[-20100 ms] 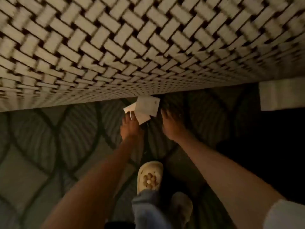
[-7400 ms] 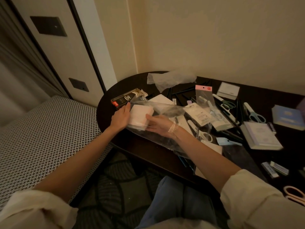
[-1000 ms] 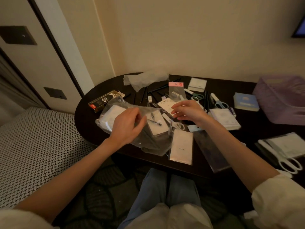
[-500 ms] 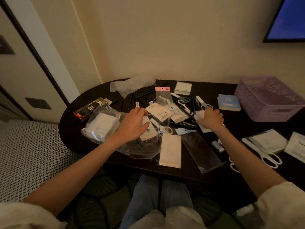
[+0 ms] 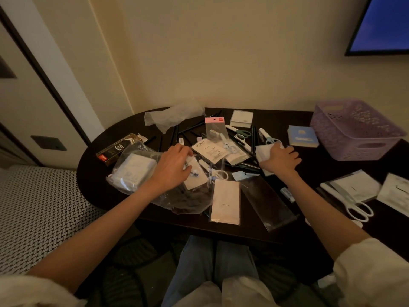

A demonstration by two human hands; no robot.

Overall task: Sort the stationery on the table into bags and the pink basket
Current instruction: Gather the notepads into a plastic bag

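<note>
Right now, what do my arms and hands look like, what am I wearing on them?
Both forearms are bare. Loose cream-white sleeves are pushed up near the elbows, one on the left arm and one on the right arm. No rings, watch or gloves can be made out on the left hand or the right hand.
</note>
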